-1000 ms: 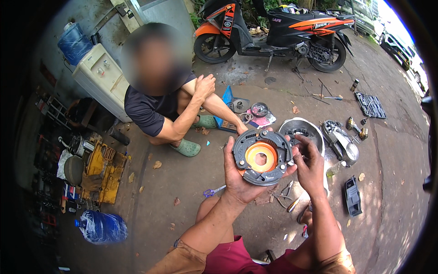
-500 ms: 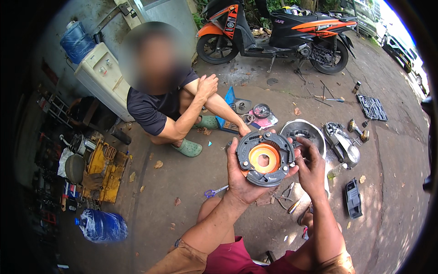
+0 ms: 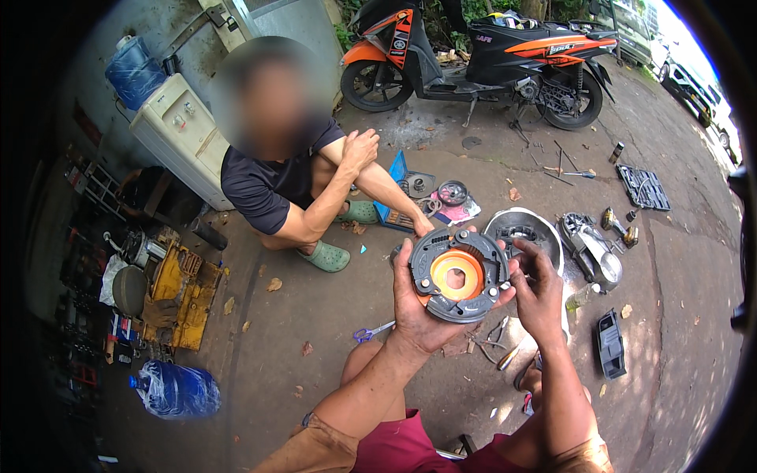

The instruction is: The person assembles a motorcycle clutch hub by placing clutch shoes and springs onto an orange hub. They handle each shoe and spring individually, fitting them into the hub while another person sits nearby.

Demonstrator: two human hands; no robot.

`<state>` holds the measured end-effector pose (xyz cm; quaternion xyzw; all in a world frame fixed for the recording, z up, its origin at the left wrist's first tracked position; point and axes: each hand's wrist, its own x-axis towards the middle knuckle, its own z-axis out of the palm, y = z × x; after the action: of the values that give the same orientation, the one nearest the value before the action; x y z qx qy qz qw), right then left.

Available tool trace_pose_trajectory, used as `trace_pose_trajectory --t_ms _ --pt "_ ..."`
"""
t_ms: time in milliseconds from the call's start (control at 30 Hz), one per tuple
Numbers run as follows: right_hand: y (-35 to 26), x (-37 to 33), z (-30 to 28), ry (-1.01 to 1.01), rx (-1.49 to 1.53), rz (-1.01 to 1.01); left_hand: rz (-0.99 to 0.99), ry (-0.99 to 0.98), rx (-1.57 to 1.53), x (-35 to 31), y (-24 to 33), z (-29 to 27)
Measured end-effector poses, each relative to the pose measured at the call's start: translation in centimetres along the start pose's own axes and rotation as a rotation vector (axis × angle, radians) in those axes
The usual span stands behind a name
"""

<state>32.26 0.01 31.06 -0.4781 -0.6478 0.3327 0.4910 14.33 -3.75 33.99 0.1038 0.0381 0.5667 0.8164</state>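
Note:
A round scooter clutch shoe assembly (image 3: 441, 273), with dark shoes and an orange centre plate around a hole, is held up in front of me, its face toward me. My left hand (image 3: 415, 317) cradles it from below and the left, the thumb up along its left edge. On the opposite side, my right hand (image 3: 541, 298) has curled fingers at the rim, thumb and forefinger against its right edge. Behind it stands a white-rimmed basin (image 3: 558, 244) holding dark parts. Part of the left hand's fingers is hidden under the assembly.
A person (image 3: 276, 185) squats ahead at left, one arm reaching behind the clutch. An orange and black scooter (image 3: 489, 59) stands beyond. On the ground lie an engine cover (image 3: 587, 248), a power drill (image 3: 620, 227), a socket case (image 3: 643, 188), a black tray (image 3: 610, 344) and scissors (image 3: 372, 331).

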Motion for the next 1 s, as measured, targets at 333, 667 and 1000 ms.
trace_pose_trajectory --t_ms 333,667,1000 --pt "0.17 0.10 -0.07 -0.005 0.004 -0.014 -0.003 0.012 -0.002 0.02 0.05 0.00" --pt "0.04 0.11 -0.20 -0.013 -0.007 0.022 0.001 -0.004 -0.016 0.19 0.20 -0.16" --pt "-0.16 0.12 -0.21 -0.010 -0.026 0.000 -0.010 -0.032 -0.030 0.16 0.27 -0.17"
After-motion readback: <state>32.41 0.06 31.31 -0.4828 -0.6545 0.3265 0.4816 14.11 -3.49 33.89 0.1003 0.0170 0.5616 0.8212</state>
